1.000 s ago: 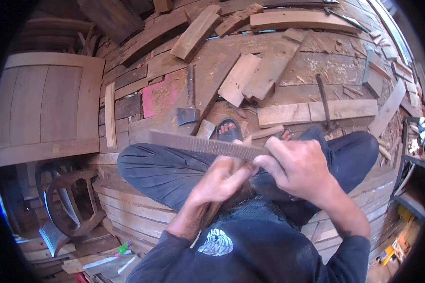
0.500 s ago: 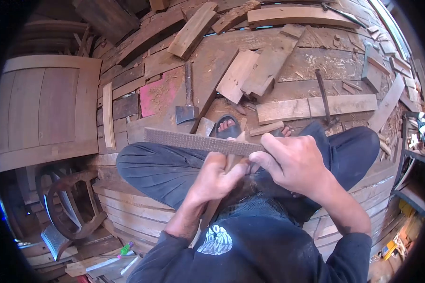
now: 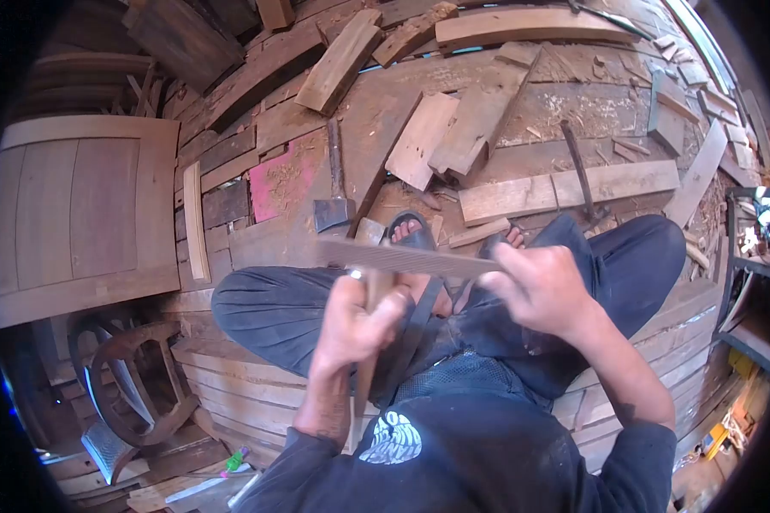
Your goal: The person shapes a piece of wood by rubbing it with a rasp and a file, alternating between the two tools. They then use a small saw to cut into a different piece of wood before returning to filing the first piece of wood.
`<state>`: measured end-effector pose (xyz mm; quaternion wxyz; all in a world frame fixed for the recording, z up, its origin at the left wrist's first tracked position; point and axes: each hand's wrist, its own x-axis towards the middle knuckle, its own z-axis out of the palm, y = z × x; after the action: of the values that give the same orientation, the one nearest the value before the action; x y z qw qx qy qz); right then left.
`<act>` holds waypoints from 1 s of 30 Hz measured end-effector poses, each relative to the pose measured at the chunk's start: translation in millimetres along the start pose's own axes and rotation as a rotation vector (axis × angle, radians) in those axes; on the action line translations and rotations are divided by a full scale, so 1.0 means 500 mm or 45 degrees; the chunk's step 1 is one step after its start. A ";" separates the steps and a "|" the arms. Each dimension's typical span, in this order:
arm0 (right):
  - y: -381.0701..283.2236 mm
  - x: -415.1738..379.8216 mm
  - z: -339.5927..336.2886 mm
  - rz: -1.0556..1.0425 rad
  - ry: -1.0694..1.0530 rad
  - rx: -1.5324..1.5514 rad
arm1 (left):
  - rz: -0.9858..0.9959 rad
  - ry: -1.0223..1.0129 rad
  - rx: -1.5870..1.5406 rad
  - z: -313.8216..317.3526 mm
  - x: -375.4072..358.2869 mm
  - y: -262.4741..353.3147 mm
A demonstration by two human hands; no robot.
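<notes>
My right hand (image 3: 541, 289) is closed around one end of a long, flat rasp (image 3: 415, 259), which reaches leftward above my lap and is smeared by motion at its far end. My left hand (image 3: 358, 323) grips a slim piece of wood (image 3: 364, 376). The wood runs from under the rasp down past my wrist towards my body. Its upper end overlaps the rasp's lower edge in this view, close above my fingers. Beyond my feet, an axe (image 3: 334, 213) lies on the floorboards with its handle pointing away.
A hammer (image 3: 578, 162) lies across a board (image 3: 522, 198) ahead on the right. Several offcuts and thick blocks (image 3: 477, 128) are spread over the floor among shavings. A panelled wooden door (image 3: 103, 201) stands at left, above a curved wooden frame (image 3: 150, 376). Shelving (image 3: 749, 282) is at right.
My left hand has shifted left with the piece of wood. The rasp's far end has moved right, and its face is turned more edge-on. My right hand has moved slightly right.
</notes>
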<state>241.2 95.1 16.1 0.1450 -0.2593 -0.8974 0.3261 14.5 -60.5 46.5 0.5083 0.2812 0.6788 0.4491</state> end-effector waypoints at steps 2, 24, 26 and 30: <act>0.068 -0.054 -0.006 0.106 -0.019 -0.072 | 0.098 0.021 -0.036 -0.029 0.002 0.002; -0.047 0.035 0.046 -0.020 0.102 0.109 | 0.311 0.039 0.441 0.055 0.023 -0.045; -0.050 0.032 0.041 -0.020 0.103 0.090 | 0.293 0.032 0.470 0.058 0.021 -0.035; 0.012 -0.024 0.027 0.003 0.038 0.018 | 0.300 0.077 0.511 0.031 0.014 -0.019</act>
<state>247.8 85.6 1.0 0.1598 -0.2643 -0.8925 0.3287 27.7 -53.7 33.7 0.3659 0.4404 0.7320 0.3693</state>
